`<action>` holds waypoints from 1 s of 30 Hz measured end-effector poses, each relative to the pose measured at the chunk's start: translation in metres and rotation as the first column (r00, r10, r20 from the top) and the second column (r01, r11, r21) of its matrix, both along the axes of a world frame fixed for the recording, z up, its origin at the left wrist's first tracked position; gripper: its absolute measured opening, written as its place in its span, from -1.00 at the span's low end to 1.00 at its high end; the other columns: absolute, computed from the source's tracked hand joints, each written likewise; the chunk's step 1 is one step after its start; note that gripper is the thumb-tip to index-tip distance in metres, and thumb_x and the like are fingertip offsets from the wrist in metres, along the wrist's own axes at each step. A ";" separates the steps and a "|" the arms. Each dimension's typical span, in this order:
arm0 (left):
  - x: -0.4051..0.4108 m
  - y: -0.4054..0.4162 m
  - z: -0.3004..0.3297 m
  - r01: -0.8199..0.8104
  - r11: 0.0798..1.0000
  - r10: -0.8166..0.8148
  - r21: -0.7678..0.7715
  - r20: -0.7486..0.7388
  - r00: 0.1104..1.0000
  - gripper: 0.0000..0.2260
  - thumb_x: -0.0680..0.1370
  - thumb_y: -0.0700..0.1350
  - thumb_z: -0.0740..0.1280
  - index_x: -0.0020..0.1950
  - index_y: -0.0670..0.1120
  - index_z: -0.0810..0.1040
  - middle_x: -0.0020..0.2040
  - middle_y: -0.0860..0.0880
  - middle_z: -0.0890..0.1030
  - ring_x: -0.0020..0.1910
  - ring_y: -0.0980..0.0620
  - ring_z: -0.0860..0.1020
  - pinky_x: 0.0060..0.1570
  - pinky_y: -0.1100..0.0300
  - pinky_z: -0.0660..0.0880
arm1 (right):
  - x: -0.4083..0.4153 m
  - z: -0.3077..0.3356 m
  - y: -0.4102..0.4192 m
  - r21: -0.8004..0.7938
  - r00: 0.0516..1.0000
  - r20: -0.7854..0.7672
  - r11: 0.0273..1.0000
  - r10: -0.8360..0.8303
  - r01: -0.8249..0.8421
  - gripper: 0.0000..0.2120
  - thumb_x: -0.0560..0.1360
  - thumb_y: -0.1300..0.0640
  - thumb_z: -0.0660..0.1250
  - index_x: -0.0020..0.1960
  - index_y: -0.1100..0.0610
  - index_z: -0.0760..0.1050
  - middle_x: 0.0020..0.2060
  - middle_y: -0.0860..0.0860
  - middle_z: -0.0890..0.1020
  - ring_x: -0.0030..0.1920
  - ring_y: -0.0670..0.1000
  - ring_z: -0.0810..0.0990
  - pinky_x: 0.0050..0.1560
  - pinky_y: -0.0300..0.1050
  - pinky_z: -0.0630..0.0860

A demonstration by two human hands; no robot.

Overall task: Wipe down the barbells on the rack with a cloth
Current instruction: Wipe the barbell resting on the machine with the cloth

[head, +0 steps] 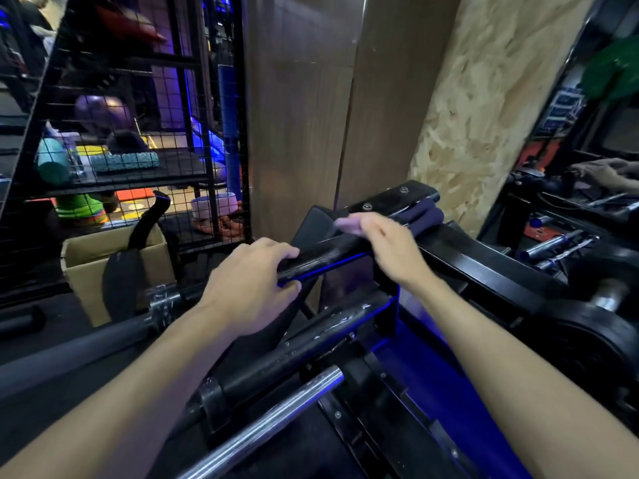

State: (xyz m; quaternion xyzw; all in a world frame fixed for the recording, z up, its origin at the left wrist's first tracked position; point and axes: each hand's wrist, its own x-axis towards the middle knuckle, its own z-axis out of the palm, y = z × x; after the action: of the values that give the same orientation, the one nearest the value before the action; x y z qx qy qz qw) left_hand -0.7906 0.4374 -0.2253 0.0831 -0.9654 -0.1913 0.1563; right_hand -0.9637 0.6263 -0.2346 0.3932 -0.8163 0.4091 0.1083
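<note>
Left hand (250, 285) fingers curled over black steel barbell sleeve (321, 257) on black rack (484, 267), apparently steadying it. Right hand (383, 247) fingers bent, blurred; grip on dark navy folded cloth (423, 216) draped over bar uncertain.

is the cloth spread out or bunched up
Bunched up: the dark cloth sits in thick rolled folds beside the right hand, on the rack.

Both bare arms reach forward, toward 12 o'clock. The left hand (249, 288) curls its fingers over a black bar, thumb underneath. The right hand (383, 247) is higher, toward 1 o'clock, blurred, fingers bent on a dark cloth (423, 216).
</note>
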 end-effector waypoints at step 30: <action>0.004 0.010 0.007 0.038 0.999 -0.039 -0.012 -0.035 0.999 -0.70 0.57 0.05 0.38 0.31 0.15 0.53 0.28 0.21 0.48 0.22 0.00 0.37 0.28 -0.07 0.41 | -0.030 0.012 0.005 0.292 0.947 -0.047 0.902 -0.317 0.317 -0.51 0.63 -0.08 -0.03 0.00 0.04 0.66 -0.01 -0.06 0.67 0.14 0.07 0.52 0.34 0.09 0.36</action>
State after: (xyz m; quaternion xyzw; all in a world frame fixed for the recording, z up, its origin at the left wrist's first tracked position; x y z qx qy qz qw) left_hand -0.7863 0.4476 -0.2183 0.0601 -0.9651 -0.1901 0.1699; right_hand -0.9935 0.6313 -0.2226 0.2666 -0.9213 0.2595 0.1127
